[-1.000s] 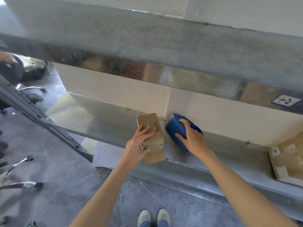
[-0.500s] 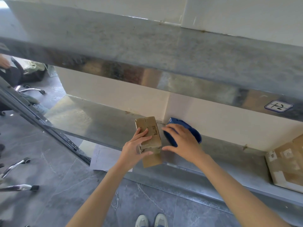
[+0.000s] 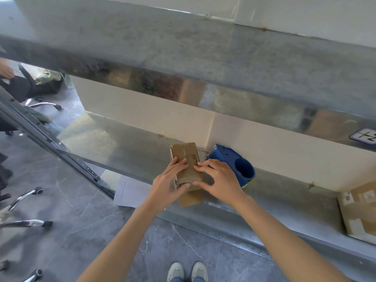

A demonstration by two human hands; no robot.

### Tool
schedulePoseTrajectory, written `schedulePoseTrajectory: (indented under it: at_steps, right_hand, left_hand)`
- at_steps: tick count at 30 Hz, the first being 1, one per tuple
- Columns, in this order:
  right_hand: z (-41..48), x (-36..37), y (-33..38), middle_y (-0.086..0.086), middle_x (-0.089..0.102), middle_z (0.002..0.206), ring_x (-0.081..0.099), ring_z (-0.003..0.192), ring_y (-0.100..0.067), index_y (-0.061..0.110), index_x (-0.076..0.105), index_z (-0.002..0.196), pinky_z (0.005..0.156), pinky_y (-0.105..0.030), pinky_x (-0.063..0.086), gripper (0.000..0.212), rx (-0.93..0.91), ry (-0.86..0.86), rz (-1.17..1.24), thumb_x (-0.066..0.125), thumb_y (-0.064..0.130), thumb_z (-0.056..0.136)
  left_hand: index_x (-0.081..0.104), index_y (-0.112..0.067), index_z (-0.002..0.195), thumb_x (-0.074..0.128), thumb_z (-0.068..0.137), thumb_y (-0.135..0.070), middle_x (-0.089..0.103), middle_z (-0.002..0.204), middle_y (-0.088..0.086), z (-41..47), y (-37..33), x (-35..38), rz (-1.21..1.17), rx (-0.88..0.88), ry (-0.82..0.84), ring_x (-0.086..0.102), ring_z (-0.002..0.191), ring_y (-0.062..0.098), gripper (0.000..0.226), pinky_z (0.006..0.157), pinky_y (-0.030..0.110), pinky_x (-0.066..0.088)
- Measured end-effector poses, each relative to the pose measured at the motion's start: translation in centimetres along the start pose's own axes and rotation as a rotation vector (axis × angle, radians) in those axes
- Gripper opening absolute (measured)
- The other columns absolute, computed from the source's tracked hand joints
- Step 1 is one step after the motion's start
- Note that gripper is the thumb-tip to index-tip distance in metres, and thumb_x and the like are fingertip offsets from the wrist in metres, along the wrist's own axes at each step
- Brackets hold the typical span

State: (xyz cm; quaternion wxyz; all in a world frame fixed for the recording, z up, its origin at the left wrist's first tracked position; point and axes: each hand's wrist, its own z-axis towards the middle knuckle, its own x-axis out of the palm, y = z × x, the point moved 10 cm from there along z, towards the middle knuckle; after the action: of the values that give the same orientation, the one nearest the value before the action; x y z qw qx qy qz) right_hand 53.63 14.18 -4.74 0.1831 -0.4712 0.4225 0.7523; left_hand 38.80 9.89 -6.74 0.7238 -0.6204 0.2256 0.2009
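Observation:
A small brown cardboard box lies on the metal shelf, one loose flap hanging over the front edge. My left hand grips its left side, thumb under the near end and fingers on top. The fingertips of my right hand press on the box's top right edge, with the thumb at its near corner. A blue plastic holder with a round hole stands just right of the box, against the white wall, apart from my right hand.
An upper metal shelf overhangs the work spot and carries a small label. A larger taped cardboard box sits at the shelf's right end. A sheet of paper lies on the grey floor below, with chair legs at left.
My right hand let go of the blue holder and moved left onto the cardboard box. The holder now stands free with its hole showing. My left hand kept its hold.

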Motion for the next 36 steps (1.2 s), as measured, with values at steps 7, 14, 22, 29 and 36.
schedulePoseTrajectory:
  at_steps: [7,14,22,29,36]
  right_hand:
    - [0.6,-0.2,1.1,0.011,0.063,0.095,0.059,0.093,-0.012,0.018,0.072,0.102,0.083,-0.031,0.047,0.036,0.080,-0.110,-0.070,0.070,0.046,0.080]
    - [0.7,-0.8,0.3,0.012,0.066,0.098,0.060,0.096,-0.011,0.023,0.073,0.105,0.089,-0.036,0.046,0.017,0.038,-0.130,-0.019,0.068,0.028,0.090]
    - [0.3,-0.4,-0.5,0.015,0.064,0.114,0.054,0.116,-0.008,0.029,0.068,0.121,0.098,-0.026,0.032,0.033,-0.002,-0.017,0.019,0.065,0.033,0.089]
    - [0.2,-0.7,-0.1,0.013,0.066,0.114,0.055,0.117,-0.011,0.028,0.069,0.120,0.099,-0.033,0.038,0.030,-0.009,-0.041,0.000,0.065,0.022,0.091]
    - [0.4,-0.4,-0.4,0.011,0.064,0.125,0.050,0.129,-0.013,0.027,0.064,0.130,0.106,-0.028,0.027,0.051,-0.072,0.091,0.004,0.063,0.005,0.085]
  left_hand:
    - [0.054,-0.033,0.129,0.069,0.083,-0.015,0.038,0.125,-0.054,0.0,0.0,-0.1,0.041,-0.087,-0.123,0.051,0.114,0.021,0.051,0.070,0.006,0.037]
    - [0.053,-0.042,0.127,0.057,0.089,-0.005,0.044,0.148,-0.017,0.2,0.5,-0.4,0.048,-0.104,-0.057,0.061,0.090,0.000,0.053,0.080,0.032,0.052]
    - [0.065,-0.019,0.117,0.057,0.084,0.002,0.046,0.145,-0.021,0.1,0.8,-0.5,-0.033,-0.050,-0.044,0.032,0.138,-0.010,0.039,0.099,0.040,0.051]
    - [0.066,-0.023,0.116,0.053,0.084,0.007,0.050,0.143,-0.017,0.3,1.1,-0.6,-0.176,-0.054,-0.013,0.029,0.143,-0.003,0.046,0.103,0.025,0.047]
    - [0.064,-0.036,0.112,0.054,0.084,0.010,0.049,0.138,-0.030,0.4,1.0,-0.8,-0.197,-0.059,-0.020,0.032,0.141,-0.004,0.055,0.101,0.017,0.045]
